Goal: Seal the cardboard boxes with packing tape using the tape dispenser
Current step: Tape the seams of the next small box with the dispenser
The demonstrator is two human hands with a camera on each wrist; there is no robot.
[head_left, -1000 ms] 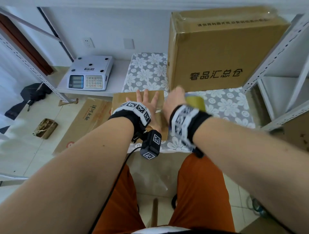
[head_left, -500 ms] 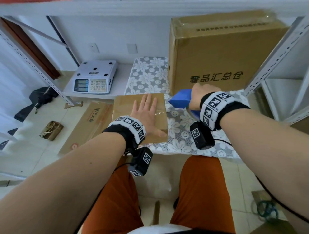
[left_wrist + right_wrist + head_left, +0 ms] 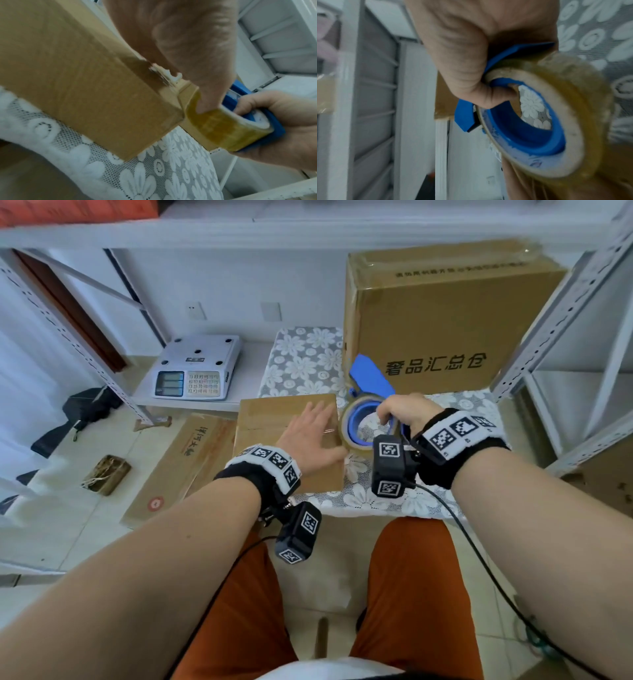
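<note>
A small flat cardboard box point(image 3: 274, 426) lies on the lace-covered table point(image 3: 445, 508). My left hand point(image 3: 310, 431) rests flat on its top, fingers straight, thumb at the right edge. My right hand point(image 3: 402, 412) grips the blue tape dispenser point(image 3: 371, 378), with its roll of clear brownish tape point(image 3: 352, 440) against the box's right edge. In the left wrist view the tape roll point(image 3: 216, 127) touches the box point(image 3: 85, 81) at its corner, beside my left thumb point(image 3: 197, 60). In the right wrist view my fingers point(image 3: 488, 94) curl through the dispenser point(image 3: 530, 136) and roll point(image 3: 583, 121).
A large cardboard box point(image 3: 445, 313) with printed characters stands at the back of the table. A white scale point(image 3: 195, 371) sits on a low shelf to the left. Flattened cardboard point(image 3: 185, 463) lies on the floor. Metal shelf uprights point(image 3: 555, 313) stand to the right.
My right hand has brought the dispenser from near the large box down and left to the small box's right edge. The left hand stays flat on the box.
</note>
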